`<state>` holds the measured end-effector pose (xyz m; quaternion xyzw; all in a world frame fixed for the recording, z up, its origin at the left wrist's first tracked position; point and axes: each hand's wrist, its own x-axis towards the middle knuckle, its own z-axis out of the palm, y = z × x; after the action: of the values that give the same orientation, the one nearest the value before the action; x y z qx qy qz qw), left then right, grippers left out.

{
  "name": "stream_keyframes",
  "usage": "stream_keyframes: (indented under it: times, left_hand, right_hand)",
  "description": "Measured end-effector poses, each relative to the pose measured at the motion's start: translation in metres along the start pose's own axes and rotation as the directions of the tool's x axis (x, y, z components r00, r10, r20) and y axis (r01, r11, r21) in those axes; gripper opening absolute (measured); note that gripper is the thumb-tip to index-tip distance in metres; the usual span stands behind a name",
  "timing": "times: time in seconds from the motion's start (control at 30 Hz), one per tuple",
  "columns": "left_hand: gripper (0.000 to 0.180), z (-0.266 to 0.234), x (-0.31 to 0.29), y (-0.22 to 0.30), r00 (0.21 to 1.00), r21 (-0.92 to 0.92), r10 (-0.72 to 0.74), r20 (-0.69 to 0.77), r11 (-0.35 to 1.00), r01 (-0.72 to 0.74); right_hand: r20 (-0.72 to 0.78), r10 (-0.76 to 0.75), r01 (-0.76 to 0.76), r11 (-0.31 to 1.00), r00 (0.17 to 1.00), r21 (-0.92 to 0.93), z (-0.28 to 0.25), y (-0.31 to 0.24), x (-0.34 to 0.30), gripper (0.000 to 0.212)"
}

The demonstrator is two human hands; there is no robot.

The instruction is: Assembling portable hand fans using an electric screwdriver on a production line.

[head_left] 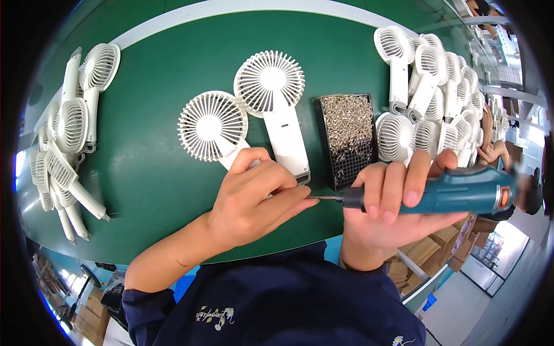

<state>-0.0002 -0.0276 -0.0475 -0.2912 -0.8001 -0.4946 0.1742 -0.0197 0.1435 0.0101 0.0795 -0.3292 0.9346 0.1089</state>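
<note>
If your left hand (248, 196), fingertips pinched closed at the bit (324, 198) tip, any screw hidden, loosens, or your right hand (386, 202), wrapped around the teal screwdriver (447, 193) at right, tilts, the bit could slip and jab you beside the left fan (209, 126), just beyond.

It's a factory workshop here, plainly: the right hand (389, 205) grips a power screwdriver (456, 193), and just beyond that grip sits a black tray (353, 166) packed with small metal screws (348, 120). Matching white fans (428, 62) crowd the green worktable (150, 190), one heap off to the grip's right, another heap (71, 127) far to its left. Cardboard boxes (424, 254) sit lower down to its right, and another person's arm (494, 151) shows farther out.
</note>
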Motion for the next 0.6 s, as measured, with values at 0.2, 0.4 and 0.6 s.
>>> stream_keyframes:
  times: [0.2, 0.4, 0.6]
  left_hand:
    - [0.046, -0.003, 0.009, 0.011, 0.992, 0.195, -0.079, 0.097, 0.979, 0.059]
    - [0.052, -0.009, 0.009, 0.005, 0.969, 0.402, -0.18, 0.169, 0.91, 0.099]
    - [0.049, -0.008, 0.01, 0.006, 0.969, 0.38, -0.191, 0.155, 0.917, 0.12]
  right_hand:
    - [0.323, -0.027, 0.069, 0.99, 0.946, -0.121, -0.003, -0.004, -0.009, 0.066]
    - [0.393, -0.022, 0.128, 0.961, 0.919, -0.243, -0.004, -0.003, -0.002, 0.068]
    - [0.409, -0.001, 0.083, 0.979, 0.913, -0.185, -0.01, 0.006, -0.001, 0.07]
